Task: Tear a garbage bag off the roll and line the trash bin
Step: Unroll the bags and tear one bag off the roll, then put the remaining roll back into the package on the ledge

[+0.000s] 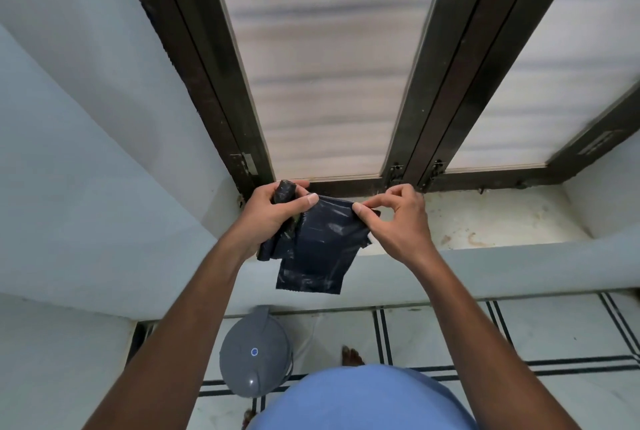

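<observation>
Home interior; tiled floor [450, 332]; window sill [491, 218]; lidded bin [254, 353]

The shiny black plastic garbage bag [317, 246] is dark. The round grey plastic trash bin [255, 353] has a blue dot. The white tiled floor [450, 336] has black lines.

Person seen from head-mounted view. Torso at 6 o'clock wears a plain blue shirt [360, 398], smooth fabric, no visible print or seams. Both forearms bare from frame edge up to wrists; sleeves not in view. Left hand [273, 215] and right hand [398, 221] bare, no rings, watch or bands visible. Bare foot [351, 356] on floor just above the shirt; toes of the other foot at 7 o'clock.
</observation>
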Available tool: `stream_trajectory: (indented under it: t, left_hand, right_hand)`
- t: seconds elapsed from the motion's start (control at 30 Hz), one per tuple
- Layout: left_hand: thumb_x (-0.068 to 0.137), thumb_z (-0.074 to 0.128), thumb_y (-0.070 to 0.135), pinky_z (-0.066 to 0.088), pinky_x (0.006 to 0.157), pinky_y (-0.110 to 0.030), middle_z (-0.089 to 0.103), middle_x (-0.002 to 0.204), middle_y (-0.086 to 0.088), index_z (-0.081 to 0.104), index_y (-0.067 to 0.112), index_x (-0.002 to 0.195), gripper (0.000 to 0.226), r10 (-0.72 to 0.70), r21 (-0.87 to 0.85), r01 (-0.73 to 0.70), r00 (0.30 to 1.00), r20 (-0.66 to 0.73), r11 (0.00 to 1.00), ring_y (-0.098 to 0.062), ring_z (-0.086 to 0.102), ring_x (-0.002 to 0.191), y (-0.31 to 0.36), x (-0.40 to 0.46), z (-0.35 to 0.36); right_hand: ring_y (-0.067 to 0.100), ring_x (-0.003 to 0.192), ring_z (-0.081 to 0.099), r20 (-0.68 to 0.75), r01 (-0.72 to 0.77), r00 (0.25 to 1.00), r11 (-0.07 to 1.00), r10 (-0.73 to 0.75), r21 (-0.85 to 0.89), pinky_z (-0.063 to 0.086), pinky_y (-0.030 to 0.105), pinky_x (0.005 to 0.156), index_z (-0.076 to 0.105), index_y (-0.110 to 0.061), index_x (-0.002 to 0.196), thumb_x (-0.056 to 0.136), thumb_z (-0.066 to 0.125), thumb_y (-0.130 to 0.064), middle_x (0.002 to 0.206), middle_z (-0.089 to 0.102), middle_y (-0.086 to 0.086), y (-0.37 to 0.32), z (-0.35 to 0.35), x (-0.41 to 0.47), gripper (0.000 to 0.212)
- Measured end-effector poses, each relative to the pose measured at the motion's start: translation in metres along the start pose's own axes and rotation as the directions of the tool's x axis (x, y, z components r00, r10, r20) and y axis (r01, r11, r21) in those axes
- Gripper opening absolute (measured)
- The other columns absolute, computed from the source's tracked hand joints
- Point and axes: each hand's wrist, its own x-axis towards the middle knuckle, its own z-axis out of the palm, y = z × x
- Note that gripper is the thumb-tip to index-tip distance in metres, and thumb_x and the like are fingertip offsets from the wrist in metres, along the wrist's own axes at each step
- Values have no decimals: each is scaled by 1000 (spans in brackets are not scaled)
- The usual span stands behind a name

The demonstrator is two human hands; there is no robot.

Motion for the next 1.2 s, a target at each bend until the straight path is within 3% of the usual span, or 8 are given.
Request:
stream_trajectory:
  t: [0.2,0.33,0.5,0.73,0.8,0.87,1.03,1.2]
  left_hand:
    - [91,87,39,65,94,-51,79,95,-11,73,11,99,33,32,-24,-31,999,34,999,-29,79,96,11,1,13]
    - [88,90,37,66,83,-38,80,95,-9,76,13,103,32,46,-36,-47,998,-40,998,-22,80,90,15,10,25]
    - [87,90,44,65,88,-41,81,102,-7,79,20,99,29,-5,-59,-10,966,-257,998,-24,79,96,6,24,28]
    - [94,81,44,55,83,-32,78,95,4,78,15,98,29,-155,-195,85,913,-378,977,-14,72,89,-19,12,19]
    - [96,80,45,53,78,-31,77,96,3,79,13,102,33,-208,-221,126,892,-403,967,-15,70,89,-27,5,16]
    - [95,80,45,52,77,-31,76,96,4,79,13,104,33,-248,-250,153,878,-410,956,-15,68,87,-36,0,15]
    - [93,82,41,48,78,-34,73,86,5,78,13,94,29,-287,-287,176,865,-411,942,-18,63,81,-54,-6,19]
    - [94,81,36,43,71,-33,66,81,1,74,15,85,25,-302,-302,190,871,-388,934,-20,56,77,-60,-6,36]
  right_hand:
    - [10,87,74,220,-108,975,867,-2,487,57,39,89,77,-10,99,111,67,-41,91,80,-5,-1,-20,-4,35]
    - [23,103,84,410,-177,910,838,-61,517,69,40,88,75,-18,126,95,90,-35,111,85,5,3,-29,-5,37]
    - [25,93,80,300,-221,953,786,48,577,68,36,78,81,-8,114,103,80,-11,98,82,5,24,-13,13,12]
    - [18,91,80,480,-474,869,-73,121,877,68,26,75,76,-5,113,110,64,-3,106,82,13,48,12,47,13]
    - [24,101,83,498,-463,851,-210,167,861,69,29,81,75,1,118,111,61,-2,117,82,18,58,22,57,16]
    - [27,104,84,483,-473,833,-106,271,875,69,33,82,72,1,124,112,61,-3,120,82,20,71,35,65,17]
    - [38,114,76,172,-547,803,590,571,594,63,38,83,75,-10,106,107,72,-15,104,79,10,113,64,65,6]
    - [34,113,71,15,-534,808,720,589,443,54,38,88,65,-11,133,110,67,-23,124,72,11,122,64,58,26]
